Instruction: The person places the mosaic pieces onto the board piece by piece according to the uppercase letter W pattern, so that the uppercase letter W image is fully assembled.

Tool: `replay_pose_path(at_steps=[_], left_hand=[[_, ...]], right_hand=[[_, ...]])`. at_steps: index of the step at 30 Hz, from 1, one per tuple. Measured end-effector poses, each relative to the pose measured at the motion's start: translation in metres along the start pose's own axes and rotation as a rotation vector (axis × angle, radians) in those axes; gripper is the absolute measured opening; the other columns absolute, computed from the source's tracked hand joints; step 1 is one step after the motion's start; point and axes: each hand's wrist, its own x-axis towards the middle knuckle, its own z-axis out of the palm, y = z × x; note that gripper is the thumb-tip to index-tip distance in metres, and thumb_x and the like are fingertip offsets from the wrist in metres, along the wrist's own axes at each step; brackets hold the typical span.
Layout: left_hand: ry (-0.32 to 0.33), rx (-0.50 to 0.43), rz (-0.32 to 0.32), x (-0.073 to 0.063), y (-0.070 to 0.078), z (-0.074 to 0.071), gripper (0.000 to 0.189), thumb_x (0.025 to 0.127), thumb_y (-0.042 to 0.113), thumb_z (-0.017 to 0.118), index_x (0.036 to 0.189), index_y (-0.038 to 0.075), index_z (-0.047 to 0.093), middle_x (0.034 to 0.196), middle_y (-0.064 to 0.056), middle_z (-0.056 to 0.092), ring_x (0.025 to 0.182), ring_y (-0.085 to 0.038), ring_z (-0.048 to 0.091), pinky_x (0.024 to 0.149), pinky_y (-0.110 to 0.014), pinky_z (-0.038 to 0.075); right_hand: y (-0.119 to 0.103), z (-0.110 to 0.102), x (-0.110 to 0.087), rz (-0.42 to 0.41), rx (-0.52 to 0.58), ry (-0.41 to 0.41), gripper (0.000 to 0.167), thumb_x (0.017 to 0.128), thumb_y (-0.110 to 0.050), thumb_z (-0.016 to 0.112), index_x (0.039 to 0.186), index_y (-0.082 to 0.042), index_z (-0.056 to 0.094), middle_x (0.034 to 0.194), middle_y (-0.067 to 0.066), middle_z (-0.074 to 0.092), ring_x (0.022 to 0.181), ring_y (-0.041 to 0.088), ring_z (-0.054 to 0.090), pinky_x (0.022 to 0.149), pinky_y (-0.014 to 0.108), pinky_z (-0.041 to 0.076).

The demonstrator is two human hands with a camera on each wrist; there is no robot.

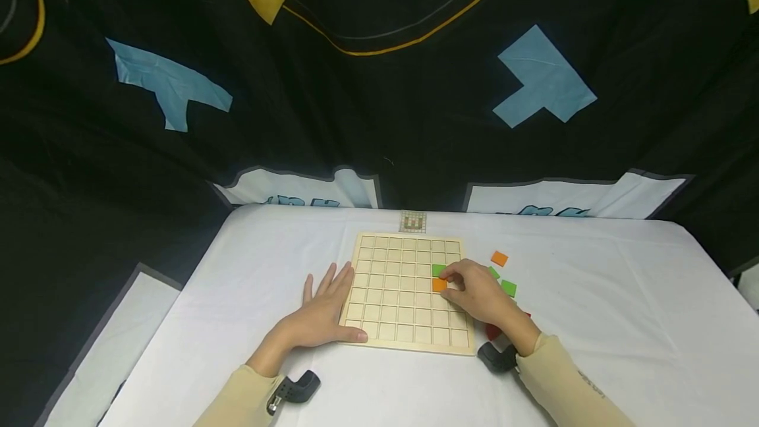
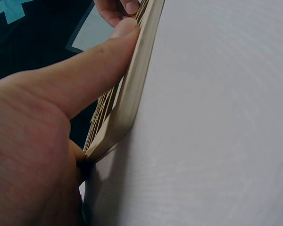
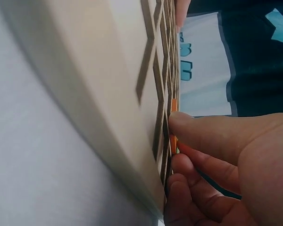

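Observation:
A square wooden grid board [image 1: 380, 297] lies on the white table. My left hand [image 1: 317, 318] rests at its near-left corner with fingers spread along the left side; the thumb [image 2: 92, 66] lies on the near rim in the left wrist view. On the right part of the grid, my right hand [image 1: 483, 292] pinches an orange square tile [image 1: 439, 284] between thumb and fingers, at a cell. Just beyond it a green tile [image 1: 438, 270] sits in the grid. In the right wrist view the thumb touches the orange tile [image 3: 174, 104], whose far side is hidden by the fingers.
Right of the board lie loose tiles: an orange one [image 1: 499, 258], a green one [image 1: 508, 288] and a red one [image 1: 493, 331], some partly hidden by the right hand. A small patterned card [image 1: 413, 221] lies behind the board. A dark printed cloth [image 1: 379, 117] hangs behind the table.

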Motion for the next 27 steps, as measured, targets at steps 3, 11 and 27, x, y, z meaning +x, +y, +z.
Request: replay_pose_path(at_steps=[3, 11, 27], left_hand=[[-0.001, -0.002, 0.0, 0.0, 0.0, 0.001, 0.126, 0.077, 0.063, 0.076, 0.158, -0.005, 0.009, 0.167, -0.02, 0.003, 0.152, -0.042, -0.01, 0.11, -0.07, -0.017], [-0.005, 0.002, -0.002, 0.001, 0.001, 0.0, 0.125, 0.077, 0.063, 0.076, 0.159, -0.005, 0.009, 0.167, -0.02, 0.002, 0.152, -0.041, -0.011, 0.11, -0.069, -0.017], [0.001, -0.004, -0.002, 0.0, 0.0, -0.001, 0.125, 0.077, 0.062, 0.076, 0.158, -0.005, 0.009, 0.167, -0.02, 0.002, 0.152, -0.041, -0.011, 0.11, -0.069, -0.017]], right_hand=[[0.002, -0.001, 0.0, 0.017, 0.013, -0.002, 0.024, 0.085, -0.011, 0.08, 0.108, -0.007, 0.073, 0.102, 0.002, 0.066, 0.088, 0.017, 0.057, 0.08, 0.035, 0.05], [0.005, -0.025, -0.009, 0.027, 0.094, 0.02, 0.03, 0.088, -0.013, 0.078, 0.115, -0.004, 0.071, 0.103, 0.006, 0.068, 0.089, 0.02, 0.062, 0.08, 0.038, 0.053], [0.025, -0.058, -0.03, 0.087, 0.082, 0.102, 0.031, 0.091, -0.014, 0.074, 0.119, -0.002, 0.069, 0.115, 0.014, 0.067, 0.1, 0.029, 0.061, 0.088, 0.047, 0.056]])
